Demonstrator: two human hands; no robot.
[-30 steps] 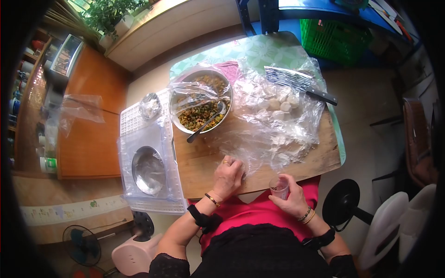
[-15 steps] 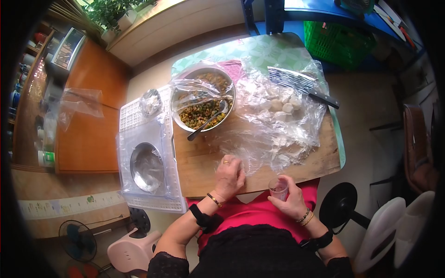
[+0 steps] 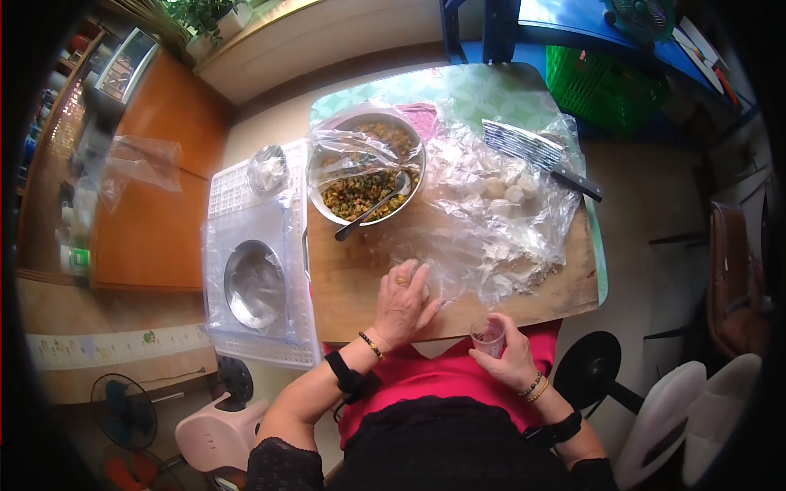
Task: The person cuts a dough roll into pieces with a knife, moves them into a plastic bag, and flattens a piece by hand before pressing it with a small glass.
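Clock centre = middle of my wooden board [image 3: 344, 307]. Left hand [image 3: 399, 311]: seven o'clock, fingertips bent down at the crumpled plastic film [image 3: 471, 266], thumb apart; can't tell if it's gripping anything or just steadying the film. Right hand [image 3: 513, 360]: grasping small clear cup [image 3: 488, 336] at five o'clock, off the board's near edge, fingers wrapped round its side, mouth up, likely so nothing spills.

Steel-looking mixing bowl [image 3: 314, 192] at ten o'clock, chopped mix [image 3: 360, 196] inside, film half over it, probably against drying; near part exposed, so the spoon [image 3: 372, 211] can reach. Spoon handle leans over the rim, towards me, easy to grab. Dough pieces [image 3: 514, 194] at one o'clock on floured film, presumably against sticking. Knife [image 3: 524, 146] beyond them, black handle out past the board, blade away from my hands. White rack [image 3: 217, 198] at nine o'clock, within left-hand reach.
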